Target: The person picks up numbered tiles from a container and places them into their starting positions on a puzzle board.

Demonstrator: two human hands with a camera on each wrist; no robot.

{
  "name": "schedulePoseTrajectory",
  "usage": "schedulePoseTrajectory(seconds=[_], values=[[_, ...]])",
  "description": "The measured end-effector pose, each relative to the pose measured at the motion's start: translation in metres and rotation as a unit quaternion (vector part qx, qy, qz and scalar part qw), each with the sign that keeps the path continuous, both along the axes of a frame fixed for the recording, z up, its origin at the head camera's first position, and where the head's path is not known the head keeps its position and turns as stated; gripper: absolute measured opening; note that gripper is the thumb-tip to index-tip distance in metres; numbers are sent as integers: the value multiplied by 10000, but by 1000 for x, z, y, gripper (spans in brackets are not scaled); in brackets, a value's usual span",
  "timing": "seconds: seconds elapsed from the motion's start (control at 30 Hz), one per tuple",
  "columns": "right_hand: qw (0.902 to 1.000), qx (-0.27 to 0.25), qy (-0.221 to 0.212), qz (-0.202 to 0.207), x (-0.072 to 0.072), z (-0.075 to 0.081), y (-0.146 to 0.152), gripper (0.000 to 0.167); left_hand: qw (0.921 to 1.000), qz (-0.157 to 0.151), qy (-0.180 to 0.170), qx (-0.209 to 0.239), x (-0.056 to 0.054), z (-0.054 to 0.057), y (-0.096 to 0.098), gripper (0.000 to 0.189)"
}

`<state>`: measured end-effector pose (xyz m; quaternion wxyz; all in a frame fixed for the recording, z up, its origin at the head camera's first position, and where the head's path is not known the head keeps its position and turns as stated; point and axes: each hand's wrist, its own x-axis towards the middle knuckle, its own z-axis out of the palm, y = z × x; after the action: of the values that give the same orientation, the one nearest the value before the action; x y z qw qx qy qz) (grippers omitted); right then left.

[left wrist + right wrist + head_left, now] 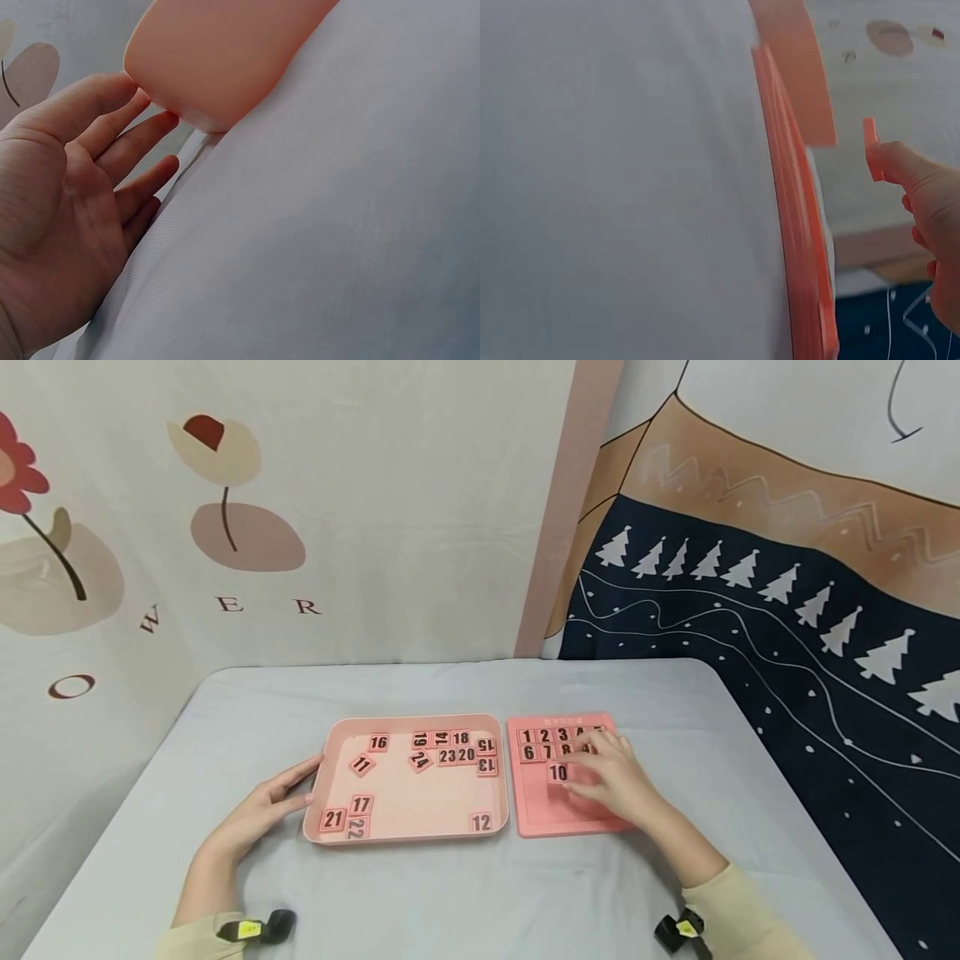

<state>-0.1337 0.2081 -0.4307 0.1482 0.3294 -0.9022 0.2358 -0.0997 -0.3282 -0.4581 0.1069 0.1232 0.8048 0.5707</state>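
Over the pink number board (pixel 540 810), my right hand (pixel 618 781) pinches a square number tile marked 10 (pixel 558 772). The right wrist view shows that tile (pixel 871 150) raised off the board, held at the fingertips. Tiles 1 (pixel 527 736) to 3 and 6 to 8 show in the board's top two rows; the fingers cover part of those rows. My left hand (pixel 262 806) rests at the left side of the pink tray (pixel 405 837). In the left wrist view its fingers are loosely extended, with thumb and fingertips at the tray's outer wall (pixel 202 60).
Loose number tiles lie in the tray: a group at the back right, including 23 (pixel 447 756), tile 16 (pixel 378 742) at the back left, tile 21 (pixel 333 819) at the front left and tile 12 (pixel 481 822) at the front right. A white cloth (pixel 450 902) covers the table.
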Motion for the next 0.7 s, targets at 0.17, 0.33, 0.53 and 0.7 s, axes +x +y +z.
schedulePoseTrajectory(seconds=[0.17, 0.33, 0.53, 0.7], values=[[9995, 192, 96, -222, -7, -3, 25, 35, 10000, -16, -4, 1, -1, 1, 1, 58], [9986, 367, 77, -376, -16, -7, 47, 36, 10000, -11, -9, -7, -1, 2, 1, 59], [9955, 775, -160, -513, -28, -10, 67, 34, 10000, -1, 48, -24, 0, 1, 2, 58], [9921, 1093, -267, -562, -37, -11, 74, 32, 10000, -22, 93, 8, 1, 1, 2, 58]])
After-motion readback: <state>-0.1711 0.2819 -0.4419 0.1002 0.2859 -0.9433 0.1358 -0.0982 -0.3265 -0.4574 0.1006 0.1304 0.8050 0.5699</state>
